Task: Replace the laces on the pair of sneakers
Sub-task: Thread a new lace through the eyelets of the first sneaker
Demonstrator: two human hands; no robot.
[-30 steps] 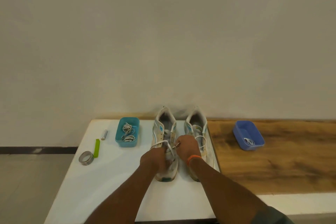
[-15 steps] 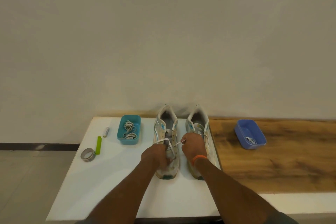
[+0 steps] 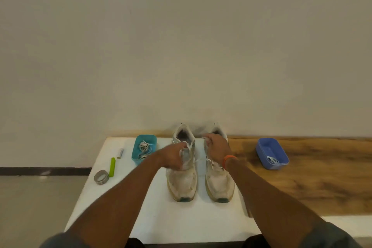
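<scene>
No brand, label or lettering can be read on anything here (the picture is too soft for that).

The two sneakers stand side by side, close but apart, toes toward the person and heels almost at the wall, on the white table [image 3: 181, 221]. The right sneaker [image 3: 219, 183] sits close to that table's right edge, where the wooden bench top [image 3: 302, 177] begins. Bare white surface lies in front of the toes up to the near edge, and more between the left sneaker [image 3: 183, 182] and the small items on the left. Both shoes are off-white and visibly soiled, with yellowed soles and a blue-green patch at each toe tip.

The left hand [image 3: 172, 156] is over the left sneaker's tongue area, fingers curled around a white lace [image 3: 198, 160] — a strand of it runs across the gap toward the right sneaker. The right hand [image 3: 216, 145], an orange band [image 3: 229, 161] on its wrist, is raised above the collar of the right sneaker with fingers curled; a white lace end shows at its fingertips, so it appears to pinch the lace.

To the left, a teal tray [image 3: 134, 152] holds a tangle of pale laces; beside it lie a small white cylinder [image 3: 120, 153], a lime-green stick [image 3: 112, 167] and a grey tape roll [image 3: 101, 177] near the left edge. Well apart on the bench top, a blue tray [image 3: 261, 147] holds a small white coil.
</scene>
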